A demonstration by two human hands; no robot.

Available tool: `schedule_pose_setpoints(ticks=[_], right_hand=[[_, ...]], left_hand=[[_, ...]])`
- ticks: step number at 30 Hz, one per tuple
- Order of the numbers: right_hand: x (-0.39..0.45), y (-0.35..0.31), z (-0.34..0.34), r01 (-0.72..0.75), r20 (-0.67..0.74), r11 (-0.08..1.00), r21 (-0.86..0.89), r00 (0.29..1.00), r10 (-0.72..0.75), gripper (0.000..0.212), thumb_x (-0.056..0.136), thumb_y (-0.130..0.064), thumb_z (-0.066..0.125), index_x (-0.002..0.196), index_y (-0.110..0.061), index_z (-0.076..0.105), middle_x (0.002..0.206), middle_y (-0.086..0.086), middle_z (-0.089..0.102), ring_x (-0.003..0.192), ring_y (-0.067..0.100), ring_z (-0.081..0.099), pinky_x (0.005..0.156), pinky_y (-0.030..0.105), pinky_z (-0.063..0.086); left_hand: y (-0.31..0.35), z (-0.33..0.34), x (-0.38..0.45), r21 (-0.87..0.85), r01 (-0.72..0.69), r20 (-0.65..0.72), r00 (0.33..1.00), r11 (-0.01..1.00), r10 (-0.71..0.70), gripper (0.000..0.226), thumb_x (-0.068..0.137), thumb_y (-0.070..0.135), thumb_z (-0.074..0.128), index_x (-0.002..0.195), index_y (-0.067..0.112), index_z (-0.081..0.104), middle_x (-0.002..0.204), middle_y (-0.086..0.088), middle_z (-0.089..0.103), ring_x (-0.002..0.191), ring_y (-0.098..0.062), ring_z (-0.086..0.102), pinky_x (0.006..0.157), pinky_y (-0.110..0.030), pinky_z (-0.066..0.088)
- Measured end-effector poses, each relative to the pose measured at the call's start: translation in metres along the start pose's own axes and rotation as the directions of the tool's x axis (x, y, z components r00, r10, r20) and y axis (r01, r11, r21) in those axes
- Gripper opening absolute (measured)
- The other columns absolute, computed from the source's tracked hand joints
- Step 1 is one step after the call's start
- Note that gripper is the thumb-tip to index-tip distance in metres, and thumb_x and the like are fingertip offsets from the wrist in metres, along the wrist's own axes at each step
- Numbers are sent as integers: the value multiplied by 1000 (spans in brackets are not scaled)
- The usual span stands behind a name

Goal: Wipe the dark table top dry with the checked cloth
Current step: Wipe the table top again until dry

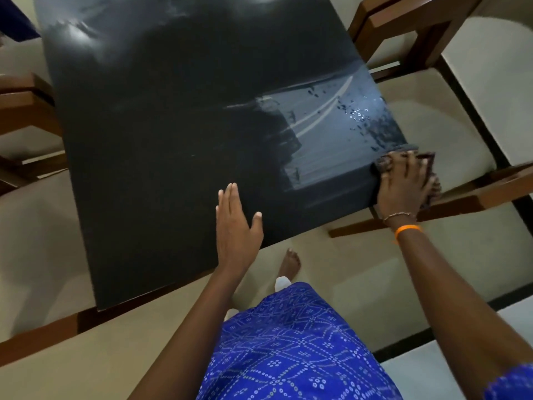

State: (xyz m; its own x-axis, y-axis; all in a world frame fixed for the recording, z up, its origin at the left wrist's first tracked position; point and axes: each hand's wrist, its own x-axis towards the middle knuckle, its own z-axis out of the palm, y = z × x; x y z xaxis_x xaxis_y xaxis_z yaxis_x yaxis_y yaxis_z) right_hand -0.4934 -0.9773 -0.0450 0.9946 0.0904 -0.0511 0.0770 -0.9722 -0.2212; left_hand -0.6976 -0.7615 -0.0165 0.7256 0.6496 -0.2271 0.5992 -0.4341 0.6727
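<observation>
The dark table top [161, 134] fills the upper left and middle of the head view. Water drops and wet streaks [352, 114] glisten along its right side. My right hand [403, 183] presses the dark checked cloth [427, 160] onto the table's near right corner, and part of the cloth hangs over the edge. Most of the cloth is hidden under the hand. My left hand [233, 226] lies flat on the table near the front edge, fingers together and thumb out, holding nothing.
Wooden chairs stand around the table: one at the right [461, 194], one at the upper right [403, 21] and one at the left [23, 108]. My bare foot [290, 262] and blue patterned garment [288, 342] are below the table's front edge, on a pale floor [331, 255].
</observation>
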Motion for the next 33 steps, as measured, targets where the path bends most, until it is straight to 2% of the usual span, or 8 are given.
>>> schedule_pose_setpoints(ticks=[5,11,13,17,20,23,28,33], right_hand=[[-74,-71,30,375,93,926,-30,924,-371,55,88,-27,51,141,-32,37,153,9,30,141,36,27,110,58,21],[-115,-146,48,849,229,512,132,476,-849,50,83,-35,53,133,-30,48,146,7,43,134,35,38,106,54,31],[-95,-144,47,883,227,457,106,426,-876,46,87,-38,46,132,-30,49,144,6,46,134,32,39,110,54,25],[-32,-106,41,759,186,646,84,625,-758,47,90,-38,45,136,-33,43,150,3,37,142,29,26,114,54,12],[29,-55,30,540,124,842,-10,836,-534,50,89,-38,39,138,-34,38,154,3,29,143,31,22,113,56,13],[63,-24,20,289,62,957,-31,956,-287,50,89,-36,40,139,-31,39,154,6,29,142,34,21,113,59,15],[40,-64,28,195,44,981,-3,980,-195,54,91,-33,44,143,-30,30,156,9,22,144,36,14,113,60,13],[-42,-159,53,622,173,778,84,760,-626,56,89,-36,42,144,-32,30,157,9,20,145,35,12,115,55,6]], left_hand=[[11,0,13,-30,48,-69,996,998,-50,67,89,5,46,147,12,13,157,-2,15,145,-14,2,119,-33,5],[21,-7,10,-104,109,-151,981,989,-124,64,89,2,39,147,15,14,157,-1,15,144,-11,1,119,-43,10],[24,-7,7,-89,117,-160,979,989,-130,62,91,5,40,147,15,15,156,-1,16,144,-11,2,119,-43,10],[28,-1,11,-42,110,-135,984,993,-115,64,91,10,48,147,12,16,156,-3,19,145,-14,5,119,-38,9],[32,5,18,-35,92,-78,992,995,-94,66,90,13,50,147,14,15,156,-1,17,144,-13,4,118,-35,7],[34,4,29,-81,79,-1,997,994,-79,69,90,15,52,147,17,12,156,0,16,144,-12,6,118,-37,11],[28,-6,38,-208,165,44,986,964,-160,70,90,13,52,147,20,12,155,2,18,141,-9,17,107,-22,16],[20,-14,46,-234,158,-74,981,959,-180,65,89,3,46,146,14,19,153,-2,24,140,-10,21,108,-17,15]])
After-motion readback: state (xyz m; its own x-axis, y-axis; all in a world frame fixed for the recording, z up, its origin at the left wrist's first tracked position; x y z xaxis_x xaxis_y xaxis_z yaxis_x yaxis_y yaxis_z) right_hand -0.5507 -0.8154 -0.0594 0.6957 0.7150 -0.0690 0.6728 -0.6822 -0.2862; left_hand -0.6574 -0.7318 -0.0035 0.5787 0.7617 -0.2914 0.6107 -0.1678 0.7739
